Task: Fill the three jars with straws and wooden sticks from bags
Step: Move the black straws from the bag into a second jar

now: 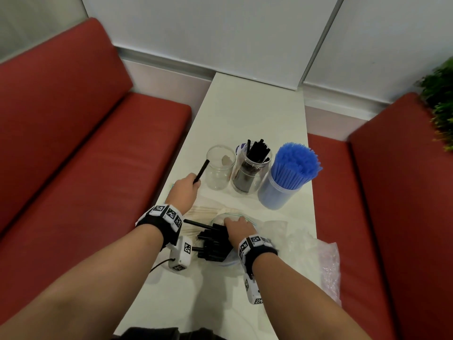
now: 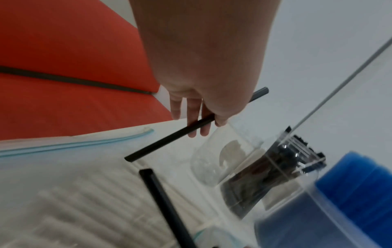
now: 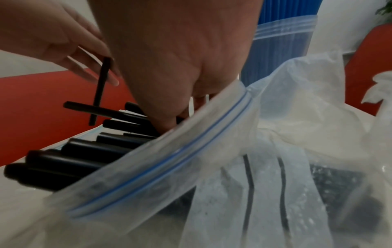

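At about one o'clock from the left hand, which pinches one black straw pointing that way, stands the half-filled middle jar, while the right hand grips black straws in the zip bag.

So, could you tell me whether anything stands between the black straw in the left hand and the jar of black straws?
Yes. The left hand holds the black straw to the left of the empty jar, which stands between it and the jar of black straws. The straw would probably have to pass over the empty jar.
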`<action>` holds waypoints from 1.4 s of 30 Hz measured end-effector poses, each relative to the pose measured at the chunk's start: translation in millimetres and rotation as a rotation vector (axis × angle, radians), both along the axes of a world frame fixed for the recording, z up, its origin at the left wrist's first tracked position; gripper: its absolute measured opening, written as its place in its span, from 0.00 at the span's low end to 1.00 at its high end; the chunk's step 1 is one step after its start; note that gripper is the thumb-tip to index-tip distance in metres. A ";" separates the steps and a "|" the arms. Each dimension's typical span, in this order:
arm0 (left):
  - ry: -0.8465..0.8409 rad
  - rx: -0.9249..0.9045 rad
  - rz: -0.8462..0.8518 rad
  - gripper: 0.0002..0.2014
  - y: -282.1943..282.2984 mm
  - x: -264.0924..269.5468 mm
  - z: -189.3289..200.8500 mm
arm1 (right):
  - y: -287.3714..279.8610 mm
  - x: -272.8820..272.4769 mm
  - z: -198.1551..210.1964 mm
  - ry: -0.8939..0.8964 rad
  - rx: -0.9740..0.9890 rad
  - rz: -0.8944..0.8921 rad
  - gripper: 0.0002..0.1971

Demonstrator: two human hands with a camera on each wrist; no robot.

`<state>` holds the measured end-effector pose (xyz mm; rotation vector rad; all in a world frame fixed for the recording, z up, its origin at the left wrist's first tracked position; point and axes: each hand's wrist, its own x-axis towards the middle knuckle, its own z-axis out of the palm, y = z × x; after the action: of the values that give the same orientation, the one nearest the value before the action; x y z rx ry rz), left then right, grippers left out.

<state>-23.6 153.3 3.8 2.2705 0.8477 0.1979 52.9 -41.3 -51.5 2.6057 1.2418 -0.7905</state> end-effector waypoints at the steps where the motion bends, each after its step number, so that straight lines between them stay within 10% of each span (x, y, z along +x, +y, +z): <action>1: -0.041 -0.028 0.026 0.10 1.2 0.6 4.4 | -0.5 -0.6 -0.3 -0.003 -0.015 0.015 0.16; 9: -0.213 -0.136 0.094 0.10 4.4 -2.7 18.2 | 4.0 -4.4 22.7 0.042 0.121 -0.090 0.12; 16: -0.380 -0.421 0.316 0.10 -2.1 1.2 29.7 | 22.9 1.4 86.5 0.531 0.772 -0.548 0.05; 24: -0.374 -1.139 -0.048 0.13 -49.3 22.7 66.7 | 46.4 37.4 146.6 0.689 1.066 -0.698 0.07; 36: -0.289 -1.326 -0.409 0.13 -67.2 28.6 82.1 | 34.0 49.0 165.2 0.585 1.062 -0.772 0.15; 42: -0.289 -1.560 -0.565 0.12 -61.7 26.2 86.0 | 29.5 57.8 199.8 0.766 1.386 -0.842 0.26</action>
<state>2.6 91.7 89.7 0.8592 0.0143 -0.3103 110.8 -11.8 148.3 4.3848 0.8317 -1.5595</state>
